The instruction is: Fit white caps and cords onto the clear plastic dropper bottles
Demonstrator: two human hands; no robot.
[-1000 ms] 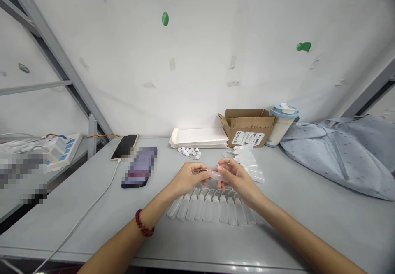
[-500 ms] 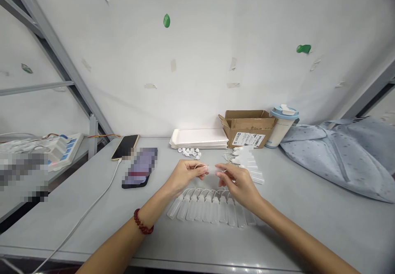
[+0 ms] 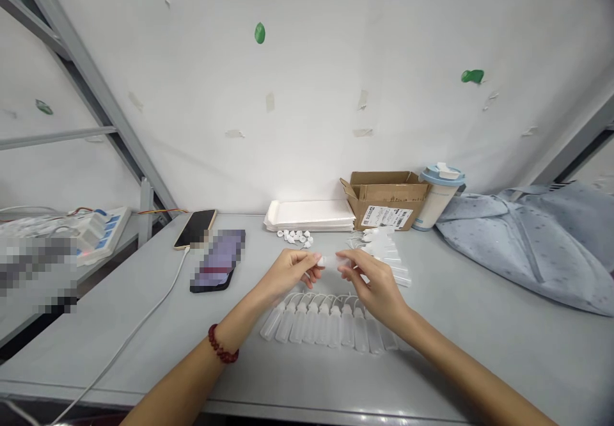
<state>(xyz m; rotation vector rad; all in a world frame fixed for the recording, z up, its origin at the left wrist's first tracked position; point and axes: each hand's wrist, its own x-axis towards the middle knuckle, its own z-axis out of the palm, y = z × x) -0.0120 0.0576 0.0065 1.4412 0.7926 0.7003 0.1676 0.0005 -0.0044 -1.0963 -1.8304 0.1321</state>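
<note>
Above the table, a small translucent plastic tube [image 3: 332, 261] lies sideways between my hands. My left hand [image 3: 290, 271] pinches its white capped end at thumb and fingertip. The tube's other end is gripped by the fingers of my right hand [image 3: 373, 280], which partly cover it. Just below my hands is a row of several similar capped tubes [image 3: 323, 323], with thin white cords looping at their tops. Beyond my right hand, more tubes [image 3: 396, 266] lie side by side, partly hidden by it. Small white caps [image 3: 290, 235] are scattered behind my left hand.
Flat white packets [image 3: 309, 213] are stacked against the wall beside an open cardboard box [image 3: 388, 199]. A lidded cup [image 3: 436, 199] and blue-grey cloth [image 3: 522, 240] occupy the right. Two phones [image 3: 196, 229] are on the left, with a white cable [image 3: 139, 330] running to the front edge.
My left fingers have shifted slightly on the capped end, and the cord loop seen there earlier is no longer distinct. My right hand has barely moved. The row of tubes looks the same.
</note>
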